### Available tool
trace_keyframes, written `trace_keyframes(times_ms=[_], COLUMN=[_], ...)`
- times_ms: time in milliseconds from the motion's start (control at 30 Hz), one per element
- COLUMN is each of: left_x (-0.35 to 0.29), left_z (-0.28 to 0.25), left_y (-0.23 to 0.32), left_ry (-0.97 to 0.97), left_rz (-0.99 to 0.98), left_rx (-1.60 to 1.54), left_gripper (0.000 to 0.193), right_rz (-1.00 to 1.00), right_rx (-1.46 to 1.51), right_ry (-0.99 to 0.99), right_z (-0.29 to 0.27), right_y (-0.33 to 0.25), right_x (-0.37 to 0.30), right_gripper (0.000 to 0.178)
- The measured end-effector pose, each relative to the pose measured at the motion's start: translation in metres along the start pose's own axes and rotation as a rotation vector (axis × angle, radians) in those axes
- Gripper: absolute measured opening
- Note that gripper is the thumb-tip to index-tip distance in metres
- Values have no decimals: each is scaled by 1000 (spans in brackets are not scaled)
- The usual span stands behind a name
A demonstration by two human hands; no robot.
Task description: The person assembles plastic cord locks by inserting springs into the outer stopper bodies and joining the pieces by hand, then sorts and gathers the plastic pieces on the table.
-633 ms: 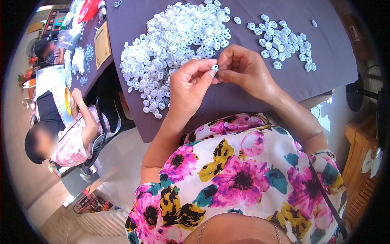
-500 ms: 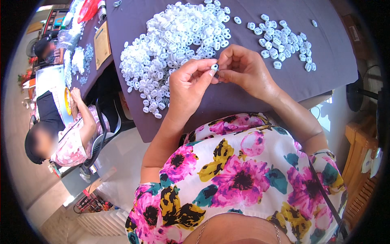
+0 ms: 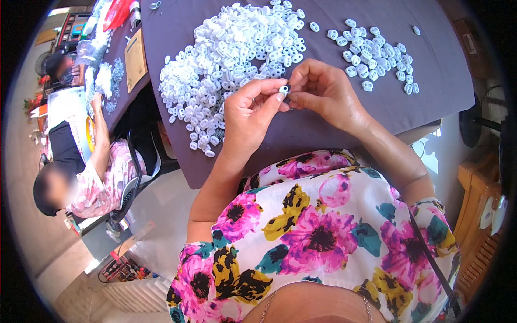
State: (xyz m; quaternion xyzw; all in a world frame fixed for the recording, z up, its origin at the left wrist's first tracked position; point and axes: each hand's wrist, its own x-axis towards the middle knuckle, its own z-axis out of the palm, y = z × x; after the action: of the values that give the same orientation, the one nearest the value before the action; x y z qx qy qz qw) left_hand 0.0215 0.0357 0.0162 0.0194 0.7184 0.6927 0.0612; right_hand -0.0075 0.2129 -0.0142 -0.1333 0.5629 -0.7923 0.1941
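Between the thumb and forefinger of my left hand (image 3: 249, 111) is a small white oval plastic piece (image 3: 284, 90) with a dark hole facing up. My right hand (image 3: 325, 96) is closed in a pinch against the right side of this piece; its fingertips hide whatever tiny part they may grip. Just beyond my left hand spreads a large heap of similar white two-hole pieces (image 3: 237, 40). A smaller loose group of them (image 3: 371, 54) lies to the right, beyond my right hand. Both hands hover over the near part of the dark tablecloth (image 3: 431, 89).
At the left, a co-worker (image 3: 97, 177) sits by another table with a yellow bowl (image 3: 90, 134). Clear and bluish small parts (image 3: 114, 81), a brown clipboard-like board (image 3: 135, 60) and a red bag (image 3: 117, 14) lie there. A wooden chair (image 3: 476, 199) stands at my right.
My hands and the white piece have barely moved. The co-worker's arm has stretched from the yellow bowl toward the small parts on the other table.
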Motion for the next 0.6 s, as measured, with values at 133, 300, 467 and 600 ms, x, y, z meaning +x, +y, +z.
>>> trace_keyframes(times_ms=[133,300,467,600], left_x=[0,0,1,1], left_z=[0,-1,-1,-2], left_y=[-1,-2,-2,-2], left_ry=[2,-1,-5,-3], left_rz=[-6,-15,-20,-21], left_rx=[1,7,27,30], left_gripper=[19,18,18,19], right_rz=[5,1,6,-1], right_rx=[-6,-13,-34,-38], right_ry=[-2,-4,0,-6], right_z=[0,0,1,0], right_y=[-1,1,0,2], right_x=[0,1,1,1], right_gripper=[16,15,15,15])
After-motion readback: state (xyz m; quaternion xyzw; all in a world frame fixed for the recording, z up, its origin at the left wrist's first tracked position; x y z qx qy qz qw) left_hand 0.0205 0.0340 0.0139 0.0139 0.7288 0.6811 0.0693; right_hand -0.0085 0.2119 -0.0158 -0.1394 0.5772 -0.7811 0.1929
